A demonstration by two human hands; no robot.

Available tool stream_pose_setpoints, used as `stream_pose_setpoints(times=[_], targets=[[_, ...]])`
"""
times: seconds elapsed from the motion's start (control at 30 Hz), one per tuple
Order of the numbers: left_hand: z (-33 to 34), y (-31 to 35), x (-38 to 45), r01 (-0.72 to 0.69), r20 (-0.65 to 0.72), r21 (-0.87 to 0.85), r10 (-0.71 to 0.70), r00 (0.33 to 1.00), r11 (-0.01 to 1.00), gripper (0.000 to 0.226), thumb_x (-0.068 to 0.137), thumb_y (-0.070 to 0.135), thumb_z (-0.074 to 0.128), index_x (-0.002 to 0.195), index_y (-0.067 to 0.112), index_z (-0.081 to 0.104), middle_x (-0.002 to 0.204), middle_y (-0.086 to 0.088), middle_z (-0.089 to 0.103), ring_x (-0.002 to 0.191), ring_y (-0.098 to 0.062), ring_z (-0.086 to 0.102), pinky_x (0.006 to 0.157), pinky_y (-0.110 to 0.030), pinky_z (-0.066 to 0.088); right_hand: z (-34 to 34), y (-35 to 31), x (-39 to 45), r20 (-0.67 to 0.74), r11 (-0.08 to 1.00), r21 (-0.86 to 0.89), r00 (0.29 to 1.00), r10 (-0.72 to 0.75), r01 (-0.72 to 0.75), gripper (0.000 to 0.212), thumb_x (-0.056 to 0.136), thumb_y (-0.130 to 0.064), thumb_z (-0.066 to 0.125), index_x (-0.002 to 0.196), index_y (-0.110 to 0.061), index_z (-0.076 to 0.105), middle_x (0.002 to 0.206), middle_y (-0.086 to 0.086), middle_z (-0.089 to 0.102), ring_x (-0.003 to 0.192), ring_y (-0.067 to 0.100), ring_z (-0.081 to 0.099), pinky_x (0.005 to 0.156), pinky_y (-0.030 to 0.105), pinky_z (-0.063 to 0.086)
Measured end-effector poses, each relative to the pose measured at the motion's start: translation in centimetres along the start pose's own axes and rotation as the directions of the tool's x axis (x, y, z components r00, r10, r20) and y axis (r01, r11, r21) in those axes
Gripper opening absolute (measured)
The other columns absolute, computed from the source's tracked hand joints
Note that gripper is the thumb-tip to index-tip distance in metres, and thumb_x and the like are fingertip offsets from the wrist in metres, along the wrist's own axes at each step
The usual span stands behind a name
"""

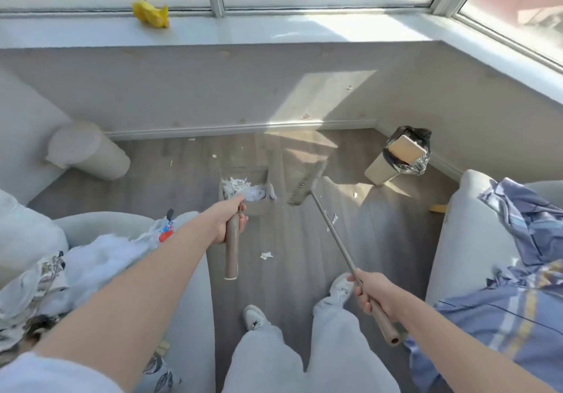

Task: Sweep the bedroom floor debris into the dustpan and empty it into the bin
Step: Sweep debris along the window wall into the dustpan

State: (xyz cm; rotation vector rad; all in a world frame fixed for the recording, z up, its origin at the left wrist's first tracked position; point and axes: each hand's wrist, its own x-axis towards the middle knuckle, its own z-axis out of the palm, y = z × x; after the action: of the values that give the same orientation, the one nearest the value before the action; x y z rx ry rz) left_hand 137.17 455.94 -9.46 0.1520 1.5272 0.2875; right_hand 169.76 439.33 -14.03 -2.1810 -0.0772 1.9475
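Head view, centre of frame: left hand [227,220] curled round the dustpan handle [231,248], fingers wrapped fully, nothing else in the grip. Dustpan [243,193] down on the floor [170,185] just above that hand, already holding a white heap of paper scraps [240,190]. Lower right: right hand [373,296] closed round the broom handle [335,231] near its top end, thumb along the shaft. Broom head [306,187] just right of the dustpan, close beside its edge, bristles apparently low to the floor; contact not clear.

Progress, judging from this: sweeping mostly done, most of the pile collected. Still loose: one scrap [266,255] below the dustpan at centre, a few flecks along the broom handle, small bits near the skirting at upper centre, another to the right of the broom head. Needs a few more strokes toward the pan.

Right of centre: bin [396,161] with black liner, flap lid tilted, well apart from the dustpan. Emptying not yet done; pan still to be lifted and carried over there.

Elsewhere: yellow wrapper [150,13] on the windowsill at upper left, white cylinder [88,152] lying at left, clothes heaped on pale seats at both lower sides.
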Motion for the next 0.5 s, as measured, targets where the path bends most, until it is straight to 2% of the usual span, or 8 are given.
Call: stream_pose_setpoints(times=[0.1,0.2,0.3,0.4,0.47,0.5], targets=[[-0.4,2.4,1.1,-0.031,-0.006,-0.034,0.031,1.0,0.999,0.036,0.092,0.049,0.063,0.076,0.019,0.052,0.072,-0.004,0.052,0.037,-0.005,0.044,0.038,-0.014,0.045,0.1,-0.8,2.5,-0.047,0.969,-0.231,0.996,0.073,-0.082,0.025,0.102,-0.034,0.039,0.098,-0.014,0.053,0.059,0.0,0.048,0.037,0.007,0.035,0.035,0.015,0.033],[-0.2,3.3,1.9,-0.037,-0.032,-0.059,0.036,0.999,0.998,0.038,0.09,0.052,0.065,0.076,0.018,0.053,0.073,-0.003,0.052,0.04,-0.005,0.046,0.037,-0.015,0.045,0.8,-1.5,4.7,-0.056,0.877,-0.458,0.989,0.135,-0.145,0.02,0.098,-0.026,0.038,0.097,-0.012,0.052,0.06,0.001,0.047,0.035,0.006,0.034,0.037,0.015,0.031],[-0.1,3.4,2.5,-0.043,-0.071,-0.03,0.041,0.997,0.999,0.037,0.09,0.052,0.064,0.078,0.018,0.055,0.077,-0.006,0.055,0.047,-0.006,0.047,0.038,-0.016,0.046,2.3,-1.3,6.6,0.004,0.748,-0.655,0.989,0.146,-0.108,0.022,0.099,-0.026,0.036,0.098,-0.009,0.05,0.061,0.002,0.045,0.034,0.01,0.033,0.036,0.016,0.029],[0.2,3.2,3.2,-0.044,-0.1,-0.025,0.041,0.994,0.999,0.035,0.09,0.051,0.065,0.079,0.019,0.056,0.079,-0.006,0.056,0.047,-0.006,0.047,0.039,-0.015,0.046,2.7,-1.9,8.6,0.043,0.628,-0.774,0.983,0.18,-0.081,0.023,0.101,-0.024,0.038,0.085,-0.009,0.045,0.061,0.004,0.046,0.029,0.012,0.039,0.038,0.019,0.031],[0.6,3.1,3.9,-0.032,-0.116,-0.014,0.03,0.993,0.999,0.036,0.09,0.052,0.065,0.079,0.019,0.056,0.078,-0.005,0.057,0.045,-0.006,0.047,0.039,-0.014,0.046,2.4,-3.6,10.1,0.081,0.471,-0.882,0.992,0.093,0.027,0.022,0.097,-0.019,0.047,0.076,-0.013,0.05,0.064,0.002,0.049,0.042,0.013,0.048,0.044,0.024,0.037],[0.7,3.0,4.0,-0.029,-0.117,-0.008,0.027,0.993,1.0,0.036,0.09,0.053,0.065,0.079,0.02,0.057,0.078,-0.005,0.057,0.044,-0.006,0.048,0.039,-0.014,0.046,2.2,-5.0,10.2,0.086,0.335,-0.94,0.994,0.066,0.059,0.019,0.094,-0.014,0.053,0.074,-0.013,0.055,0.065,0.001,0.05,0.05,0.015,0.05,0.046,0.025,0.038]])
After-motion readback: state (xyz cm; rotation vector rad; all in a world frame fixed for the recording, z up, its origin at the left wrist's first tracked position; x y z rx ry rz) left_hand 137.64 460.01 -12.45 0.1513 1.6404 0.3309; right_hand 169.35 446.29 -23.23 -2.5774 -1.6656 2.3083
